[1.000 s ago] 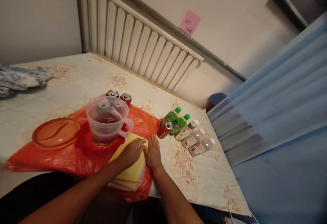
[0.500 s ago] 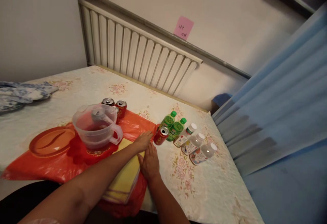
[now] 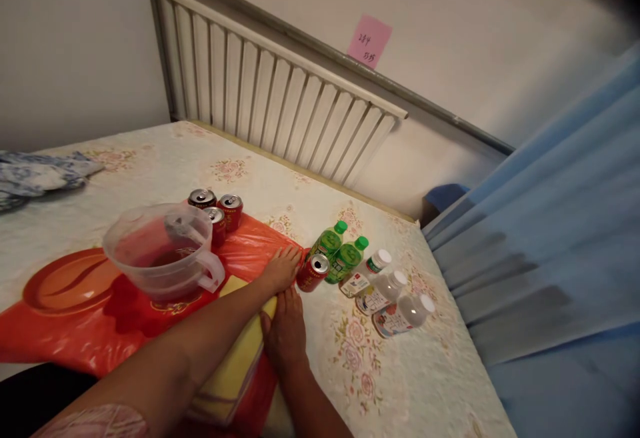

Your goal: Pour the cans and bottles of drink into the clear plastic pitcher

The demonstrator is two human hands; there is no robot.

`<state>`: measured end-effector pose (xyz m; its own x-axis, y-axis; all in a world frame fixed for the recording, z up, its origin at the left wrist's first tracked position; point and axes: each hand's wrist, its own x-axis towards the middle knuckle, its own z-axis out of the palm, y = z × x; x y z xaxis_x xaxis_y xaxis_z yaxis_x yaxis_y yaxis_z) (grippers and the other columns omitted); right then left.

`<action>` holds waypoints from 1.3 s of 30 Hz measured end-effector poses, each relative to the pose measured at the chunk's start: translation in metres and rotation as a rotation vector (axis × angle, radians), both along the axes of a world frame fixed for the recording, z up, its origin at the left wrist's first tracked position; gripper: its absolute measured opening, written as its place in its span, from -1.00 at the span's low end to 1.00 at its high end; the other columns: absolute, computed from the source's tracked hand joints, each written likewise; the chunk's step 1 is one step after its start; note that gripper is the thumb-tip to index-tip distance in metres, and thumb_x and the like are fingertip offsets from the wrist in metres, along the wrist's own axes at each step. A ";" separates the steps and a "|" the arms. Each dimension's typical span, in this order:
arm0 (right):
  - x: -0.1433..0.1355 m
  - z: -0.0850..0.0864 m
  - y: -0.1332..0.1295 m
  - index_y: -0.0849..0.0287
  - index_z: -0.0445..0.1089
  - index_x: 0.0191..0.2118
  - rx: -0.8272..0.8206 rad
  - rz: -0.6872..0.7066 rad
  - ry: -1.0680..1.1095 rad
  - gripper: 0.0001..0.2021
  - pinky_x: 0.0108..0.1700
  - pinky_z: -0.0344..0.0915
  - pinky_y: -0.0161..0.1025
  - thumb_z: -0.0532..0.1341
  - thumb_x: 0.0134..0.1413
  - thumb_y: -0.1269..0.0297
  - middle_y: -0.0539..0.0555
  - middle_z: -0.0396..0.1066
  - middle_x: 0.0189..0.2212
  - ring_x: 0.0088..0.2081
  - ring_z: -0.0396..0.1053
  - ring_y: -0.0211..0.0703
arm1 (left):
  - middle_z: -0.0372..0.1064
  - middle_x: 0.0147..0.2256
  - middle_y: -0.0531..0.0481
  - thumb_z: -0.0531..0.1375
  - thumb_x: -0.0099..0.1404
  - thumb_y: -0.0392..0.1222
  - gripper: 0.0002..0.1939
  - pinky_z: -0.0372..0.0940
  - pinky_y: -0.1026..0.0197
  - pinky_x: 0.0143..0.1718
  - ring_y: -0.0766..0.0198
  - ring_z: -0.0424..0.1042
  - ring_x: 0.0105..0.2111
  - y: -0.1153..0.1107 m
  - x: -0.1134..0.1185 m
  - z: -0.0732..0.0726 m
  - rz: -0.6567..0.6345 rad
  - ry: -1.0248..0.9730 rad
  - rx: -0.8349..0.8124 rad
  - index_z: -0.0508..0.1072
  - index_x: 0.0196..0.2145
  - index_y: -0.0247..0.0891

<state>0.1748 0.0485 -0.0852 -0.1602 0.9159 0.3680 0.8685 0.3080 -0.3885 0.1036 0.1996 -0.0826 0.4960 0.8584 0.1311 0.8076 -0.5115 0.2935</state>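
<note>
Lying on its side on the floral-patterned desk (image 3: 350, 371), the red drink can with a silver top (image 3: 312, 273) sits at the right edge of the crinkled orange plastic bag (image 3: 125, 321), touching the nearer of two green plastic bottles (image 3: 336, 251) behind it. The left hand (image 3: 283, 269) reaches across the bag with fingers stretched out flat, fingertips just at the can's side — its grip is open and holds nothing. The right hand (image 3: 284, 331) rests palm down, fingers spread, on the corner of a flat yellow folded cloth (image 3: 233, 371) that lies on the bag; its grip is open too.

Right of the green bottles lie three clear plastic bottles with white caps (image 3: 387, 291), all on their sides in a loose row. On the bag to the left stands a clear plastic measuring jug with a handle (image 3: 163, 251), and behind it three more upright red cans (image 3: 217, 208). An orange round plastic lid (image 3: 65, 281) lies at the far left — beyond it a blue-and-white patterned cloth (image 3: 35, 175). A white ribbed radiator (image 3: 280, 101) lines the wall under a pink sticky note (image 3: 369, 41), and a blue curtain (image 3: 550, 238) hangs at the right.
</note>
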 end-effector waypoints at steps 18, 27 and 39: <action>0.004 -0.001 0.001 0.33 0.07 0.39 -0.002 0.025 -0.003 -0.32 0.37 0.11 0.24 0.20 0.26 0.15 0.37 0.13 0.36 0.41 0.00 0.17 | 0.10 0.37 -0.20 -0.07 0.50 -0.16 -0.51 -0.10 -0.18 0.36 -0.05 -0.01 0.38 0.009 0.017 0.004 0.108 -0.036 0.023 0.22 0.31 -0.28; 0.004 0.000 0.000 0.32 0.04 0.41 -0.006 0.025 0.002 -0.31 0.37 0.10 0.23 0.19 0.27 0.15 0.36 0.11 0.37 0.41 0.00 0.17 | 0.12 0.36 -0.17 -0.04 0.49 -0.18 -0.54 -0.09 -0.21 0.35 -0.04 -0.01 0.38 0.012 0.020 0.002 0.131 -0.069 0.024 0.25 0.28 -0.21; 0.003 -0.006 0.001 0.42 0.16 0.35 -0.034 -0.028 -0.028 -0.34 0.37 0.10 0.21 0.23 0.22 0.18 0.44 0.19 0.31 0.37 0.09 0.25 | 0.13 0.35 -0.23 -0.04 0.47 -0.24 -0.50 -0.01 -0.19 0.32 0.00 0.06 0.36 0.022 0.018 0.010 0.153 -0.127 -0.057 0.17 0.33 -0.24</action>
<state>0.1775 0.0494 -0.0914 -0.1444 0.9322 0.3319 0.8871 0.2705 -0.3740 0.1215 0.2211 -0.0730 0.3414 0.9304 0.1332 0.8294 -0.3649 0.4231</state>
